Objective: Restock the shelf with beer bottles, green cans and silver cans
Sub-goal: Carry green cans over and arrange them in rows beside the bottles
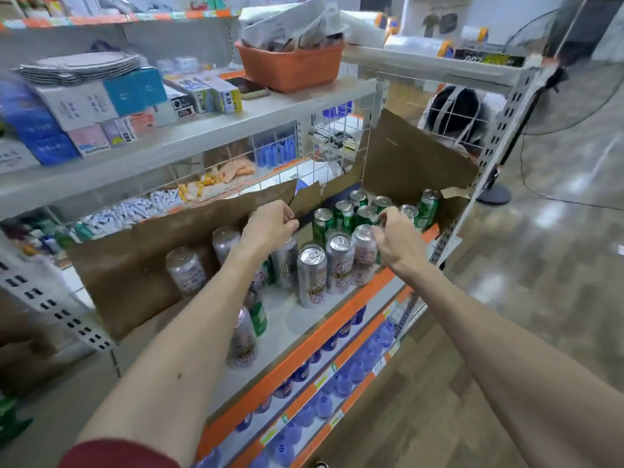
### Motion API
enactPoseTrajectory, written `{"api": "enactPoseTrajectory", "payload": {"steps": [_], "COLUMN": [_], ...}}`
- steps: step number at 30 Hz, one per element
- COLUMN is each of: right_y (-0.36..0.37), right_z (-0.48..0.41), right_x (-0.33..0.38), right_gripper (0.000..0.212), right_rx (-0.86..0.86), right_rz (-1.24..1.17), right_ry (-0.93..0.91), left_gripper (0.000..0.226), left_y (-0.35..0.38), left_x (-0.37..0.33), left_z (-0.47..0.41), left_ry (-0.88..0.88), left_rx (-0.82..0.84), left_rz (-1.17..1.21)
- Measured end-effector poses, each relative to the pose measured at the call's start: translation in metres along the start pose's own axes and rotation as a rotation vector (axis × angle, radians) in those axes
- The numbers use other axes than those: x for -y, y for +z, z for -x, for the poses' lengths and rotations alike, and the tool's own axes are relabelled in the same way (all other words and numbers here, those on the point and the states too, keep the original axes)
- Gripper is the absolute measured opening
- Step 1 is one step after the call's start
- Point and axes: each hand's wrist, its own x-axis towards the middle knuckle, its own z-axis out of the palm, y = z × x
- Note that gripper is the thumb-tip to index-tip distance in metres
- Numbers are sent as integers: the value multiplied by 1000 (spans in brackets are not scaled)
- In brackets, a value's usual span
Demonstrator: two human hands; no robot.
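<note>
Silver cans point(312, 275) stand in a row on the white shelf point(297, 336), with more at the back left point(185, 270). Green cans point(324, 224) cluster behind them toward the right end. My left hand point(270, 224) is curled over the top of a silver can point(286, 268) in the row's left part. My right hand point(395, 241) is closed just behind the rightmost silver can point(364, 255), over a green can point(379, 260) of which only a sliver shows. Beside my left forearm stand another silver can point(243, 339) and a green one point(259, 317). No beer bottles are visible.
Brown cardboard point(135, 265) lines the back and right end point(405, 157) of the shelf. Blue bottles point(344, 383) fill the lower shelves. An orange basket point(290, 69) and boxes sit above. A person's head point(452, 109) shows behind the rack, a fan point(574, 79) at right.
</note>
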Motion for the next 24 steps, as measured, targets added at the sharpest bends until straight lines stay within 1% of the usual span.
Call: {"api": "enactPoseTrajectory", "payload": {"steps": [4, 8, 11, 13, 16, 19, 22, 24], "right_y": [-2, 20, 44, 56, 70, 78, 80, 82], "right_z": [-52, -89, -112, -121, -134, -149, -165, -177], "right_x": [-16, 1, 27, 41, 42, 34, 27, 28], "right_gripper": [26, 24, 25, 28, 26, 25, 27, 30], "right_rx": [19, 61, 128, 173, 233, 290, 403, 488], "right_rz": [37, 17, -33, -22, -22, -6, -7, 9], "right_ry": [5, -22, -102, -162, -213, -225, -269, -319], "left_gripper": [19, 18, 17, 18, 21, 23, 20, 23], "left_y": [8, -3, -18, -25, -24, -16, -9, -3], "left_x": [-9, 11, 33, 46, 57, 52, 43, 43], "left_z": [-45, -63, -66, -67, -69, -72, -74, -70], "left_ry": [1, -71, -129, -165, -211, -230, -294, -368], "left_rx": [44, 67, 35, 10, -15, -19, 26, 81], "left_rz": [-26, -22, -33, -13, 8, -12, -47, -106]}}
